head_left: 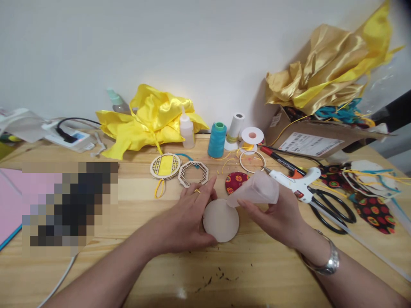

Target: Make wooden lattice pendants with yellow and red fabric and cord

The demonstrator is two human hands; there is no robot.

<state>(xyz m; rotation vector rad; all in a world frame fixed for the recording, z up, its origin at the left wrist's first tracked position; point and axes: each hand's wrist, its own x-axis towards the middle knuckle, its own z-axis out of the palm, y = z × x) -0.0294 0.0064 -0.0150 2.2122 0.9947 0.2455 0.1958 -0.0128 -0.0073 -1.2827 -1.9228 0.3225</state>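
Note:
A round, pale cardboard-like disc (221,220) is held at its left edge by my left hand (189,216), with the thumb along its near side and fingers behind. My right hand (272,218) is wrapped around a translucent squeeze bottle (258,190), tilted so its narrow end points left over the disc's upper right edge. I cannot tell whether anything is coming out. Just behind the bottle lies a red patterned fabric round (236,182), partly covered. An octagonal wooden lattice frame (193,173) sits beyond my left fingers.
To the right are a white glue gun (297,184), black-handled scissors (334,209) and a red-and-black pen (279,160). Behind stand a teal thread spool (217,140), another squeeze bottle (186,131) and yellow satin (154,115). A cardboard box (308,141) holds fabric.

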